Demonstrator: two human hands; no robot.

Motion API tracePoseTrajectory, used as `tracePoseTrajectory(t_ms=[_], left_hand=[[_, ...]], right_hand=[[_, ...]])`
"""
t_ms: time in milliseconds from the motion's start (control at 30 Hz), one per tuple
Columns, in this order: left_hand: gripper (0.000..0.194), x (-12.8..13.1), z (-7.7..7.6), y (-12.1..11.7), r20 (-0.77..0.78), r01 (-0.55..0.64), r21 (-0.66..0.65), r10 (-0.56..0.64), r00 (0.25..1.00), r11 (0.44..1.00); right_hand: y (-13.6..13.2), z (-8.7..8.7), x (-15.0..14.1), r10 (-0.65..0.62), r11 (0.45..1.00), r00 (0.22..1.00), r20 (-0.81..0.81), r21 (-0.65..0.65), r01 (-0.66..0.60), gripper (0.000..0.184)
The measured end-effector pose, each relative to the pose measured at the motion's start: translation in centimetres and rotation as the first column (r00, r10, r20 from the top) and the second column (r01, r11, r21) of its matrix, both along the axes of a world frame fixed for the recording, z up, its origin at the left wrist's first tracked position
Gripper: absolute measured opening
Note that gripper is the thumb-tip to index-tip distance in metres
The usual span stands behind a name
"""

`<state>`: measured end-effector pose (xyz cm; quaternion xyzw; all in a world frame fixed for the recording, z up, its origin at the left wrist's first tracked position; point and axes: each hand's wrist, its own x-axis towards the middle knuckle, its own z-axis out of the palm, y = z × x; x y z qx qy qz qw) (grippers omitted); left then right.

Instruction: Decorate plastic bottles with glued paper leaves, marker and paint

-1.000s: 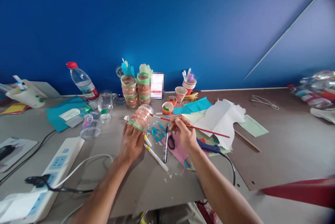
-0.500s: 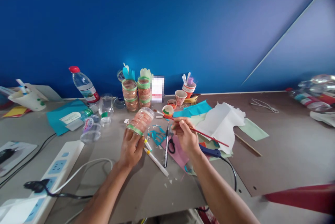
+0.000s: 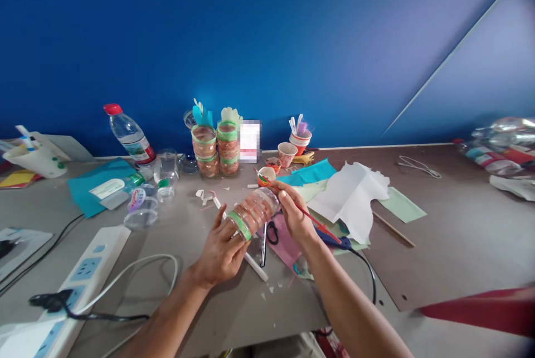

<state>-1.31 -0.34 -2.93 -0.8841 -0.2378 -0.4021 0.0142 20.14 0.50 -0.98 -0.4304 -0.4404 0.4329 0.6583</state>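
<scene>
My left hand (image 3: 221, 255) holds a clear plastic bottle piece (image 3: 254, 210), painted brown with a green band at the near end. It lies tilted, its far end pointing up and right, and some fingers seem to reach inside the green-banded end. Between the fingers of my right hand (image 3: 295, 210) is a red paintbrush (image 3: 311, 217), its tip end over a small paper cup of green paint (image 3: 266, 175). That hand is close beside the bottle piece's far end; whether they touch I cannot tell. Painted bottle containers (image 3: 204, 149) with paper cutouts stand behind.
A pen (image 3: 263, 246), scissors (image 3: 272, 232) and a white marker (image 3: 256, 266) lie near my hands. Paper sheets (image 3: 355, 196) and a blue-handled corded tool (image 3: 334, 240) are on the right. At left are a power strip (image 3: 81, 291) and a red-capped bottle (image 3: 130, 135).
My left hand has moved the bottle piece right and toward me, up beside my right hand. The brush tip has shifted slightly right and up, over the paint cup.
</scene>
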Motion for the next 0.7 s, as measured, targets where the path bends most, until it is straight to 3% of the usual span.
tracePoseTrajectory(t_ms=[300,467,567,700], left_hand=[[0.055,0.0,0.1,-0.1,-0.029,0.034,-0.04,-0.035,0.999,0.999],[0.06,-0.4,1.3,-0.4,0.009,0.148,-0.231,-0.15,0.989,0.962],[0.047,-0.6,1.5,-0.4,0.126,0.2,-0.46,-0.16,0.979,0.865],[0.038,-0.5,0.7,-0.1,0.415,0.322,-0.726,0.014,0.91,0.608]], right_hand=[[-0.1,0.8,0.3,0.041,0.998,0.997,0.063,-0.048,-0.038,0.047],[0.2,0.1,0.1,0.04,0.999,0.999,-0.012,-0.028,-0.04,0.046],[0.5,-0.4,0.0,0.004,1.0,0.996,-0.086,0.014,-0.003,0.045],[0.4,-0.4,-0.3,0.028,0.999,0.992,-0.12,0.038,-0.023,0.049]])
